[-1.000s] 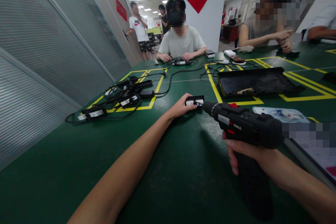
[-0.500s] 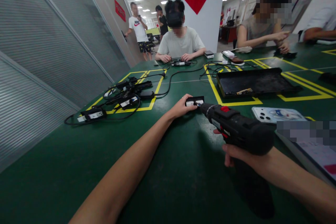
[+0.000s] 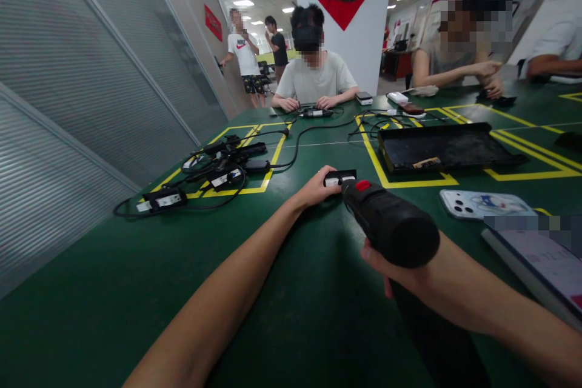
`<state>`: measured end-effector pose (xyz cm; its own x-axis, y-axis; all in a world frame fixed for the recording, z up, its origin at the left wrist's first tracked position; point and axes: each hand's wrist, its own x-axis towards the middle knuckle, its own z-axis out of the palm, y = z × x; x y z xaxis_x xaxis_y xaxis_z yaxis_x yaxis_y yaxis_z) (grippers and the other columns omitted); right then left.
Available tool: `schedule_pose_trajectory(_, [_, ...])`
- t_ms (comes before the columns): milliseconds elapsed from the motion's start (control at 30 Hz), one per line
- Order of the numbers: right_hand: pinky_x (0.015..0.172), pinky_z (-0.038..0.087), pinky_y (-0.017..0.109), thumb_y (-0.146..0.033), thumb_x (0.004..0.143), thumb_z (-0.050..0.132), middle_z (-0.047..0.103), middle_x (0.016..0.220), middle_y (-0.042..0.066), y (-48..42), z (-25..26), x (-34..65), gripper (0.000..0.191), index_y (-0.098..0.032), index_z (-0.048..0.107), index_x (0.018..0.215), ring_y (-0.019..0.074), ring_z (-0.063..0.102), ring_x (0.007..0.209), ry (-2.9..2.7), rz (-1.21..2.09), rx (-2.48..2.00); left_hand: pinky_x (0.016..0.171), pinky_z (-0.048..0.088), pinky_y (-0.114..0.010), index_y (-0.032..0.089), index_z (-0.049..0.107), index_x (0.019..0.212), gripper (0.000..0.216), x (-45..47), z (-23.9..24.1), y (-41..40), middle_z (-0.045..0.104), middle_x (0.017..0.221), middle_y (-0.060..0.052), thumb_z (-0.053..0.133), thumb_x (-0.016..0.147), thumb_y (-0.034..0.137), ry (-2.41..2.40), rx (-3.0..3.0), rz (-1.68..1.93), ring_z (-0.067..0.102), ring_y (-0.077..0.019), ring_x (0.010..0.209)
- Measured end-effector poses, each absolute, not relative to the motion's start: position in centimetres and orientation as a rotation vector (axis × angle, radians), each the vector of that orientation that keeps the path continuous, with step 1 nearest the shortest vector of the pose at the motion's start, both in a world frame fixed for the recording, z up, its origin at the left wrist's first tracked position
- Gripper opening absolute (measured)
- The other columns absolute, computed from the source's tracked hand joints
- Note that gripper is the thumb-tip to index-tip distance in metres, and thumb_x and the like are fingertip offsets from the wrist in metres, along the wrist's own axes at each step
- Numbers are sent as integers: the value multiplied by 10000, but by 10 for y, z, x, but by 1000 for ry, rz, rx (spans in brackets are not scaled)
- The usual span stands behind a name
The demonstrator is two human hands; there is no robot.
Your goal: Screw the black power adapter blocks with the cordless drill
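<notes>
My left hand (image 3: 314, 188) reaches out over the green table (image 3: 136, 279) and grips a small black box with a white label (image 3: 340, 177), holding it down on the tabletop. My right hand (image 3: 400, 276) is wrapped round the handle of a black cordless screwdriver (image 3: 388, 224) with a red switch. The tool's nose points away from me and meets the near side of the box. Its tip is hidden behind the tool's body.
A pile of black adapters and cables (image 3: 213, 170) lies at the left inside yellow tape lines. A black tray (image 3: 448, 147) sits beyond on the right. A phone (image 3: 482, 203) and a tablet (image 3: 541, 257) lie at my right. Other people sit at the far side.
My right hand has swung the screwdriver leftward so that it now points straight away from me at the box. My left hand has kept its hold on the box.
</notes>
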<state>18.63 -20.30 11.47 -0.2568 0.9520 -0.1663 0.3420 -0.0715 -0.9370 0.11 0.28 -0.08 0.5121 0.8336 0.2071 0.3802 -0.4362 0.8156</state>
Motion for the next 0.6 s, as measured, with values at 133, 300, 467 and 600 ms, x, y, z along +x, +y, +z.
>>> schedule_pose_trajectory(133, [393,449,260,-267,702,686,599,510,-30,-201,115,189,393,-263,557,1074,162,569,436,-1549,1369,-1517,739,419,-270,161,488,1042,457,0,-1,5,540,907,-16,629,690,416,972,2053,803,503,-147,804])
schedule_pose_trajectory(300, [490,425,316,-428,803,578,661,542,17,-195,116,197,193,-244,627,835,190,597,515,-1684,1361,-1550,740,418,-268,160,488,1042,462,0,2,4,540,906,-15,629,685,418,983,2043,784,502,-144,800])
schedule_pose_trajectory(467, [510,411,334,-532,798,556,648,526,15,-196,109,205,335,-239,645,935,203,591,528,-1729,1345,-1584,713,417,-262,163,486,1033,445,1,5,-1,541,886,-15,623,682,400,1003,2039,761,500,-144,780])
schedule_pose_trajectory(600, [512,462,333,-487,780,603,621,524,-14,-200,102,205,317,-238,606,975,206,620,527,-1625,1393,-1552,677,413,-248,165,481,1027,439,2,6,-2,532,864,-13,624,683,398,988,2000,765,496,-138,763])
